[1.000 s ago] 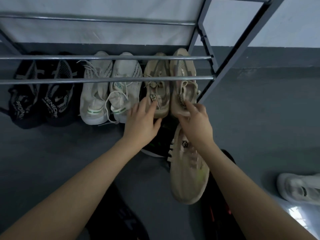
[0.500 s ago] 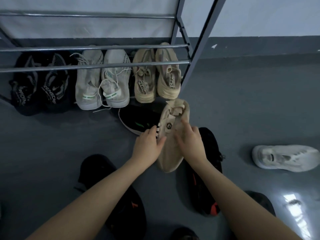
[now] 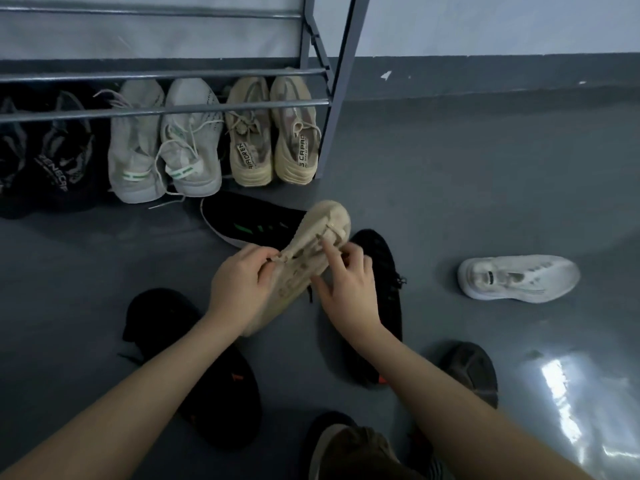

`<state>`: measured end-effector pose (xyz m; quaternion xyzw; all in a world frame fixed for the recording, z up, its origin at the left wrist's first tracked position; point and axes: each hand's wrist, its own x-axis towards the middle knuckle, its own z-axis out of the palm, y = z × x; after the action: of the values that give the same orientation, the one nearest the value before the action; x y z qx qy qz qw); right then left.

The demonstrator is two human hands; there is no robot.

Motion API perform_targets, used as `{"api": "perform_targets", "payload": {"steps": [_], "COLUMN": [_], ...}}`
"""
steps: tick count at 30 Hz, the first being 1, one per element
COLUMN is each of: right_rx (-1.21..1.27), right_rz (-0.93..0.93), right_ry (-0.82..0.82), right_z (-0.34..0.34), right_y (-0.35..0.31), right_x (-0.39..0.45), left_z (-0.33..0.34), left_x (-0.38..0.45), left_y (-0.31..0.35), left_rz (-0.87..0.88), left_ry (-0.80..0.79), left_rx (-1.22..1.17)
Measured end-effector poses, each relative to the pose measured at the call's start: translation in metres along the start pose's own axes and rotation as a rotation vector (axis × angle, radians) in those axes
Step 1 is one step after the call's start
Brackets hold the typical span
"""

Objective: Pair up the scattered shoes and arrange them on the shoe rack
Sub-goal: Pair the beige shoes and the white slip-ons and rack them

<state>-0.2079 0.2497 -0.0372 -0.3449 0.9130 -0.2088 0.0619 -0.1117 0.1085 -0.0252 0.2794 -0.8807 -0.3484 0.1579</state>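
Shoes (image 3: 518, 278) lie scattered on grey floor (image 3: 485, 188) before rack (image 3: 341, 81).

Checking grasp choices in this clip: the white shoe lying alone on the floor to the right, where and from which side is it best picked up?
Probably at the collar around the foot opening, from above. The white shoe lies sole-down and apart from the others, opening upward, heel end toward the right hand; the rim offers an edge to pinch, while the long toe is broad and smooth.
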Motion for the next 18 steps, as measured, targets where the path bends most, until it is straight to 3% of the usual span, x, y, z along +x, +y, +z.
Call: {"api": "perform_targets", "payload": {"steps": [4,6,9,11,13,16,18], "right_rx": [-0.02,0.034,0.037,-0.066,-0.179,-0.22,-0.192], "right_rz": [-0.257,-0.319,-0.326,-0.328,-0.379,-0.365,-0.386], "right_ry": [0.144,0.128,-0.17,-0.315,-0.313,-0.301,-0.343], "right_z": [-0.009,-0.015,-0.009,0.003,0.016,0.031,0.037], "right_y": [-0.005,-0.014,-0.027,-0.036,-0.041,-0.043,-0.046], "right_x": [0.001,0.003,0.005,0.005,0.005,0.013,0.019], "left_z": [-0.034,-0.052,-0.059,-0.052,-0.048,-0.047,-0.045], "left_x": [-0.011,-0.007,-0.003,-0.007,-0.02,-0.05,-0.069], "left_y": [-0.011,-0.019,-0.034,-0.048,-0.058,-0.058,-0.057], "left_rz": [0.09,0.097,0.14,0.17,0.04,-0.35,-0.593], "left_ry": [-0.113,-0.215,-0.326,-0.282,-0.18,0.008,0.017], "left_rx": [-0.024,-0.03,0.144,0.333,0.428,0.41,0.335]}}
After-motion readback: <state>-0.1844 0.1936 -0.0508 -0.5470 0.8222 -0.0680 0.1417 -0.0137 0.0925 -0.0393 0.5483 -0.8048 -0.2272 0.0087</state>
